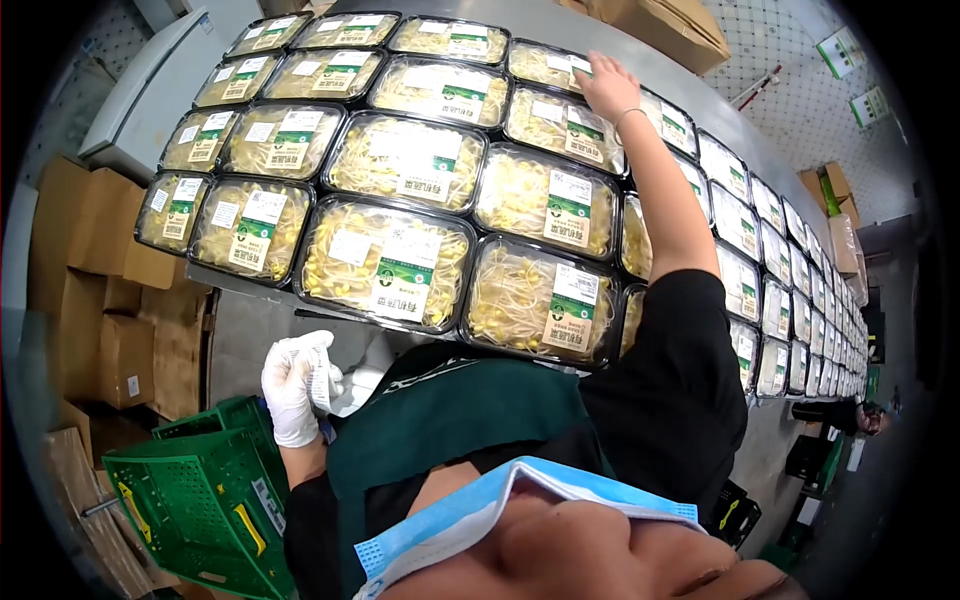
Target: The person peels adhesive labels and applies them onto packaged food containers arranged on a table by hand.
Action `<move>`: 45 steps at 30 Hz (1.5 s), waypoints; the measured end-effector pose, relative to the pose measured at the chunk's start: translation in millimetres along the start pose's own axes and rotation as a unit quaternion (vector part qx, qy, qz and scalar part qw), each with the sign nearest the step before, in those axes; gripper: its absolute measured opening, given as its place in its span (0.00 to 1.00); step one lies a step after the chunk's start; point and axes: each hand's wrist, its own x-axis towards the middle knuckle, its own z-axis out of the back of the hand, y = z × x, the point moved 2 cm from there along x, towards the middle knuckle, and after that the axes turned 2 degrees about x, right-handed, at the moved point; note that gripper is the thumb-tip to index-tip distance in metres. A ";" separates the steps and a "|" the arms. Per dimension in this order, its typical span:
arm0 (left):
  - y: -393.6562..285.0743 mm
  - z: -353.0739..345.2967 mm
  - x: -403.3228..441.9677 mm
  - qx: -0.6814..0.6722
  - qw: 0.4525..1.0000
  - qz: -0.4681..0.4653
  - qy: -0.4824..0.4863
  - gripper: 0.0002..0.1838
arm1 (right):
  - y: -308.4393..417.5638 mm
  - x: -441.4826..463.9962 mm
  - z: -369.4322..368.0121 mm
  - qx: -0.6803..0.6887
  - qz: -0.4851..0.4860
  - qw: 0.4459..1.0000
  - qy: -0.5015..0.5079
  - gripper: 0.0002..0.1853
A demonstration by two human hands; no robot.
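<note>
My bare right hand (610, 90) reaches to the far row and lies with fingers stretched out over the right end of a clear-lidded pack of bean sprouts (540, 66). Its fingertips cover part of the pack's label. Low by my body, my left hand (292, 388) wears a white glove. Its fingers are closed on a strip of white labels (350, 390), which hangs down towards my apron (470, 420). Close in front of me stand more sprout packs (385, 262) in black trays, many carrying a green-and-white label and a smaller white sticker.
Rows of packs cover the metal table (245, 288) and run far to the right. Green crates (190, 500) stand on the floor at lower left, beside cardboard boxes (105, 225). A white cabinet (155, 90) is at upper left. Another cardboard box (665, 30) sits beyond the table.
</note>
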 end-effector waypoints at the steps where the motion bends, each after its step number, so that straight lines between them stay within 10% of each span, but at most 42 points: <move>1: -0.6 0.4 0.1 0.002 1.000 -0.003 -0.003 0.11 | 7.0 4.8 -10.5 -0.006 0.037 0.999 0.031 0.26; 3: -1.5 0.5 -0.9 0.015 0.999 -0.022 -0.027 0.12 | 34.3 11.7 -10.9 -0.015 0.076 0.965 0.251 0.28; 24: -0.5 3.8 -16.1 -0.044 0.996 -0.044 -0.062 0.10 | 62.0 23.4 -31.8 -0.002 -0.023 0.989 0.148 0.37; 30: -4.5 -4.9 -25.5 -0.003 0.996 -0.008 -0.090 0.14 | 61.4 46.4 -37.5 0.068 0.026 0.953 0.295 0.36; 33: -13.3 -19.8 -26.1 -0.022 0.996 -0.070 -0.051 0.22 | 47.1 43.8 -12.6 0.277 -0.015 0.953 0.120 0.42; 36: -15.4 -27.5 -21.0 -0.024 1.000 -0.002 0.019 0.18 | 71.0 0.2 65.2 0.407 0.100 0.903 0.095 0.32; 39: -23.9 -60.2 -12.9 -0.052 0.998 -0.026 0.013 0.05 | 144.4 -118.5 147.0 0.486 0.245 0.764 0.346 0.23; 42: -2.7 -73.3 -9.3 -0.076 0.987 -0.124 0.065 0.07 | 183.0 -215.5 174.7 0.575 0.322 0.700 0.276 0.17; 45: -9.3 -84.1 -17.7 -0.053 0.985 -0.086 0.141 0.02 | 172.4 -221.3 181.5 0.566 0.291 0.760 0.131 0.06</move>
